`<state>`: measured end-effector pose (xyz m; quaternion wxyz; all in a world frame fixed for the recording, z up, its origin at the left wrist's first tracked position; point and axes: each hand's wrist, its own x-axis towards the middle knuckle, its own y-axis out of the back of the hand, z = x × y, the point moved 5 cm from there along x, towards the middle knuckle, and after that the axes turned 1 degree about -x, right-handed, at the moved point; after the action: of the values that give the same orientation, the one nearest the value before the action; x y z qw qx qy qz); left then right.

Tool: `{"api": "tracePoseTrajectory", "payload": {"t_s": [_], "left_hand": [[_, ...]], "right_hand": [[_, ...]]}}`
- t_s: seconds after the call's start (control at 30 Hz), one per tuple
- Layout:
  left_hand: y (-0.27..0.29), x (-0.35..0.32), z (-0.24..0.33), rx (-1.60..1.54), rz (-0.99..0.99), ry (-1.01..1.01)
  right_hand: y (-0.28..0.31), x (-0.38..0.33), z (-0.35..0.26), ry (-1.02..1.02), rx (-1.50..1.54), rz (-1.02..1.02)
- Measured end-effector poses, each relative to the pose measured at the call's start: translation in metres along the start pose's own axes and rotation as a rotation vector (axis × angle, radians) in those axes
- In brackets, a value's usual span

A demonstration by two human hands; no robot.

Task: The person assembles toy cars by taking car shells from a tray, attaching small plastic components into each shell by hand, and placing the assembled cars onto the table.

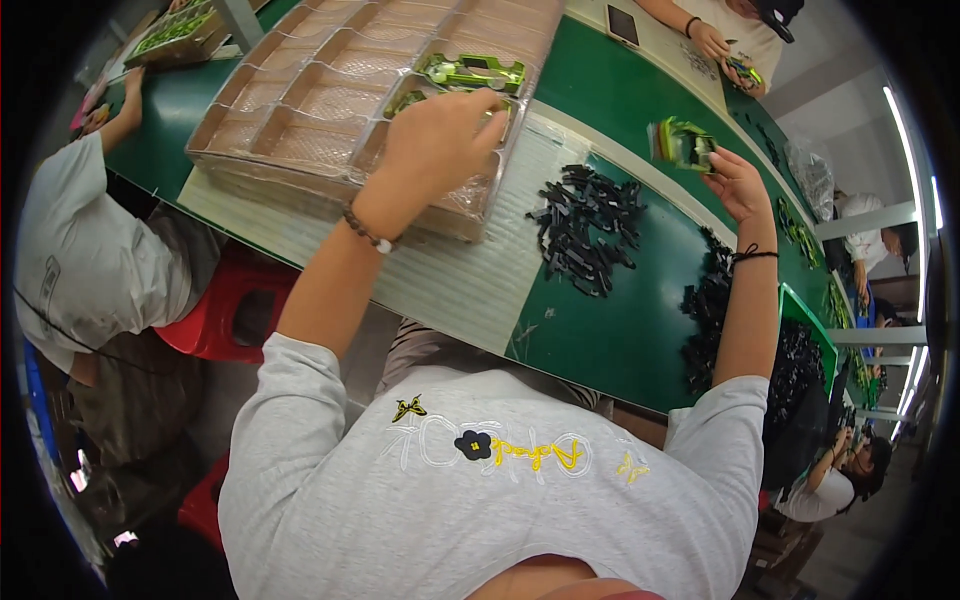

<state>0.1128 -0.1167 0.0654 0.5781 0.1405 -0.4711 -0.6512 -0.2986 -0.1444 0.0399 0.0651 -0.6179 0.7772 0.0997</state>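
Note:
My left hand [437, 140] reaches over a clear plastic compartment tray [300, 120] and rests on a green part [408, 100] in one of its pockets, fingers curled around it. Another green and black part [472, 72] lies in the pocket just beyond. My right hand [738, 183] is raised over the green table, pinching a green and black part [682, 143] at its fingertips. A pile of small black pieces [588, 228] lies on the table between the two hands.
The green table [620, 330] carries a ribbed pale mat [460, 280] under the tray. More black pieces [712, 310] lie heaped at the right. A person in a white shirt [90, 260] sits on a red stool at left; another person's hands [712, 40] work across the table.

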Motion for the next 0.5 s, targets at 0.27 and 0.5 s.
{"api": "tracePoseTrajectory", "payload": {"t_s": [0.27,0.5], "left_hand": [[-0.012,0.009,-0.058,-0.154,-0.232,0.357],[0.038,-0.013,-0.058,-0.836,0.369,0.032]], "right_hand": [[0.086,0.142,0.107,-0.058,0.654,0.383],[0.059,0.008,0.019,0.219,-0.730,0.378]]}}
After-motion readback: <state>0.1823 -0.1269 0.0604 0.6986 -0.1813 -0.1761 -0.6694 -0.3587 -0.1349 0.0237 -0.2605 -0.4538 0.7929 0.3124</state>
